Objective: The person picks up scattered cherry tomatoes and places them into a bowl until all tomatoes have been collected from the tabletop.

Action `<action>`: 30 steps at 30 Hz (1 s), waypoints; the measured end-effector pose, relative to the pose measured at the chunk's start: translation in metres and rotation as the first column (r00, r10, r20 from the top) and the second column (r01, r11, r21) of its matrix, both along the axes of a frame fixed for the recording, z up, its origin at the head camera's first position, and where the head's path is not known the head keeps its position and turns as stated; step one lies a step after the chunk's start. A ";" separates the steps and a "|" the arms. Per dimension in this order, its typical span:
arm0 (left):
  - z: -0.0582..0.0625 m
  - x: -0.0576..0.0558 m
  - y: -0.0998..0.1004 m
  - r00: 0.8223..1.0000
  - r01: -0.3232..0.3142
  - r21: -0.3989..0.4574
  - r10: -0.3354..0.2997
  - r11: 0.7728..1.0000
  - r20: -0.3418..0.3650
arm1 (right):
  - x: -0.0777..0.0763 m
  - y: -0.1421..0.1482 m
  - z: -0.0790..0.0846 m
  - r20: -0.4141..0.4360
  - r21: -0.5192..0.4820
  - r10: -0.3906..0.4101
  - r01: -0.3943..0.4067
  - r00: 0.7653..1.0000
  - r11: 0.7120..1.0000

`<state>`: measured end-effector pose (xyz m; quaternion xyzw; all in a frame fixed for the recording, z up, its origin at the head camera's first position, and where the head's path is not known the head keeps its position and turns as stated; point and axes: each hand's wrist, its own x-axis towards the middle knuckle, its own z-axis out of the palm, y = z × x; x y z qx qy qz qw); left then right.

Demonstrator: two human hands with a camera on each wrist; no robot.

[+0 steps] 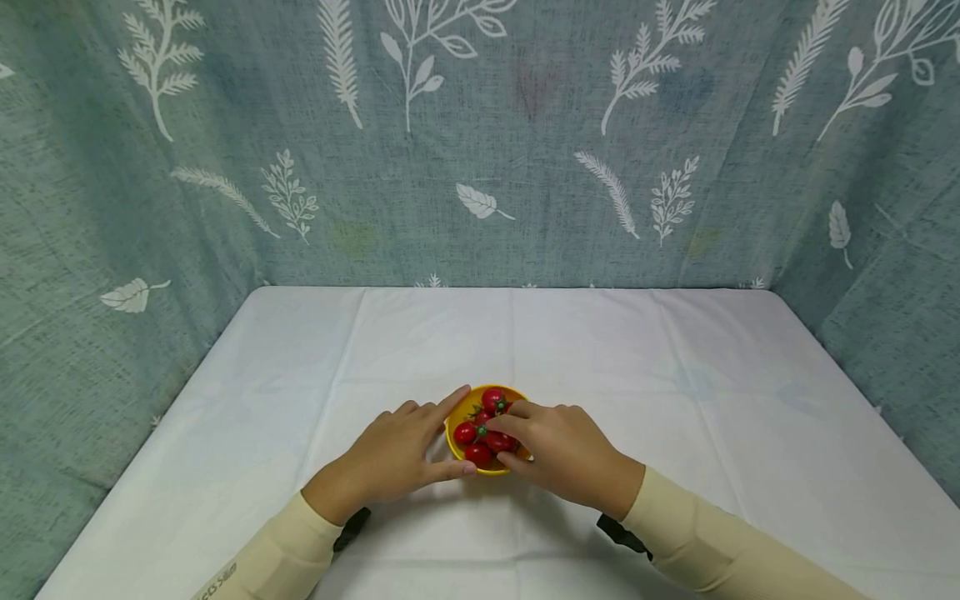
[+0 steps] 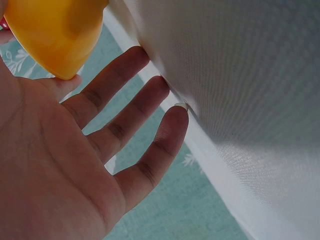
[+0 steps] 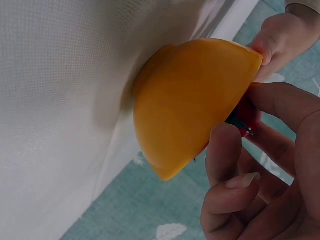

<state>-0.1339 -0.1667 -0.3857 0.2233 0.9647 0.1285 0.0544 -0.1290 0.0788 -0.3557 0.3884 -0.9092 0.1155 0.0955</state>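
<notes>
A yellow bowl of small red tomatoes with green stems stands on the white cloth. My left hand lies along its left side, index finger and thumb spread straight against the rim. In the left wrist view the other fingers of that hand extend beside the bowl, tips at the cloth. From the right, my right hand reaches over the rim, thumb and fingers bent around a tomato inside. Those fingers partly hide the fruit.
White cloth with faint creases covers the table. Grey-green curtains printed with white leaves hang behind it and on both sides. Dark straps show under the cream sleeves.
</notes>
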 end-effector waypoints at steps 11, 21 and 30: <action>0.001 0.000 0.002 1.000 0.015 0.012 -0.015 1.000 -0.007 | 0.001 0.003 0.001 0.001 0.019 -0.011 0.011 1.000 1.000; -0.002 -0.001 0.003 1.000 0.009 0.002 -0.009 1.000 -0.003 | 0.003 0.021 0.005 0.010 0.015 -0.034 0.034 0.999 0.999; -0.003 -0.003 0.001 1.000 -0.011 -0.017 0.011 1.000 0.010 | 0.000 0.058 0.002 -0.046 0.017 -0.113 0.114 0.993 0.993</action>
